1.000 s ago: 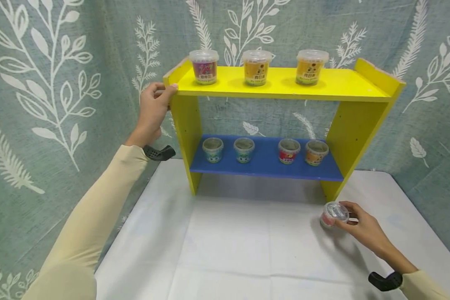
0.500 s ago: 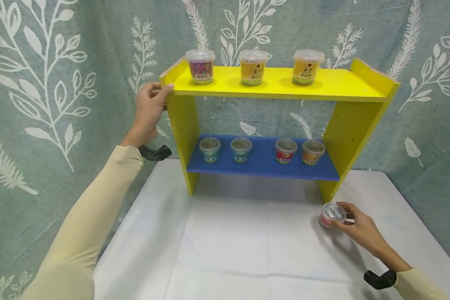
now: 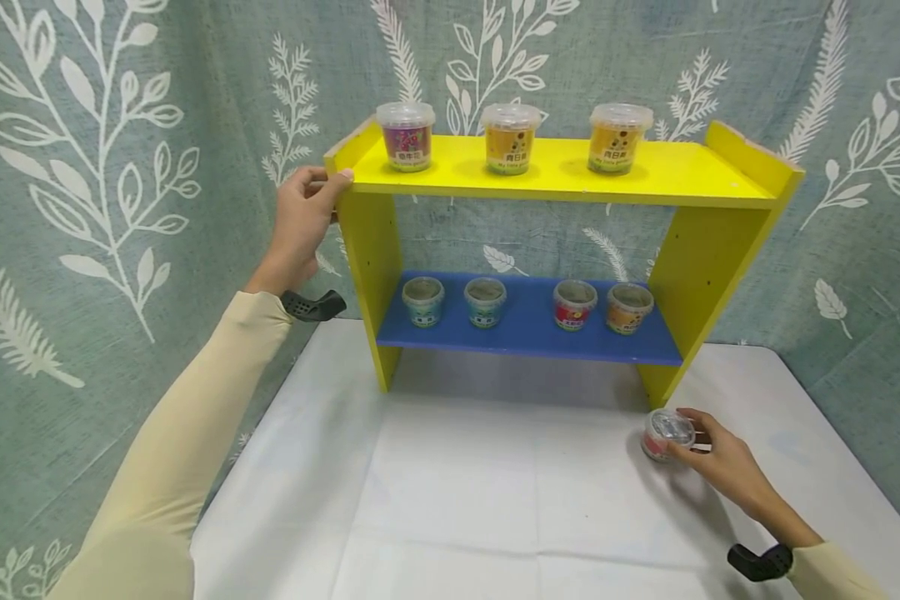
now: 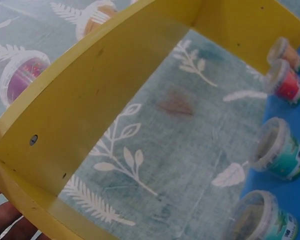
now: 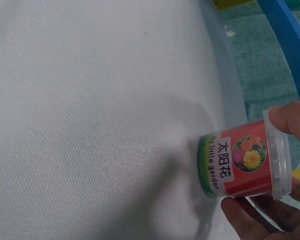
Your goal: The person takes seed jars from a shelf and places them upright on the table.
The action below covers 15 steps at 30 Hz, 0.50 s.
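red seed cup (image 3: 667, 433) with a clear lid stands on the white table (image 3: 495, 500) by the shelf's right leg, right hand (image 3: 720, 462) curled around it. left hand (image 3: 303, 221) grips the yellow shelf (image 3: 570, 171) at its top left corner.
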Tool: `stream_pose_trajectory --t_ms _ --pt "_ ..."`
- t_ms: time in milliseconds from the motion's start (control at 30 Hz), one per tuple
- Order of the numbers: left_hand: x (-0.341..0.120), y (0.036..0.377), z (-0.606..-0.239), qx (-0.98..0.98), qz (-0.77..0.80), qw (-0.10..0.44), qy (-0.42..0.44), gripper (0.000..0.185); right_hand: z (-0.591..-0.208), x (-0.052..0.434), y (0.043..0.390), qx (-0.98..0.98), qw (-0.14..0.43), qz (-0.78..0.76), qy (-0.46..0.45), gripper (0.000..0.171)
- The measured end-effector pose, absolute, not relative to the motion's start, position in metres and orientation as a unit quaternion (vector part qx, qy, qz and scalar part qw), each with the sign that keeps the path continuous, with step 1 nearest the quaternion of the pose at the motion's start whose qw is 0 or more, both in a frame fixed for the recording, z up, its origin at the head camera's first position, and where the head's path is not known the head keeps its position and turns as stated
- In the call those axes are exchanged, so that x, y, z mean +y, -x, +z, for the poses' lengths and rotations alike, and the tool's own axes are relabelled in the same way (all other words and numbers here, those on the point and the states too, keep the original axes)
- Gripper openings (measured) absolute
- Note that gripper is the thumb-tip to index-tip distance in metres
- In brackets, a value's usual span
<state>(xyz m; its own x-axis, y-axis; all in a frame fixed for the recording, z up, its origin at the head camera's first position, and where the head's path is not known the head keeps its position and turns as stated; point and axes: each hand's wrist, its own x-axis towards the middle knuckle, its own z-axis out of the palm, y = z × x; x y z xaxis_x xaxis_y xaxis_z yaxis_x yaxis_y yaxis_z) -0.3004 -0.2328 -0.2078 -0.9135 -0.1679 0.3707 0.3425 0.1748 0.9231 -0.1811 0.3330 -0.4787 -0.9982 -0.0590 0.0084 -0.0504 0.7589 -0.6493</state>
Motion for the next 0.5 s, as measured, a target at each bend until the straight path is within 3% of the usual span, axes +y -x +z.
stream_pose_trajectory --t_ms 267,500 --pt "-0.233 0.300 -0.207 -0.747 -0.630 0.203 0.061 0.043 -0.474 0.335 0.179 0.933 0.025 -0.358 0.025 0.091" --pt "-0.233 0.301 -0.207 -0.750 -0.627 0.203 0.061 0.044 -0.461 0.341 0.179 0.937 0.008 -0.348 0.019 0.087"
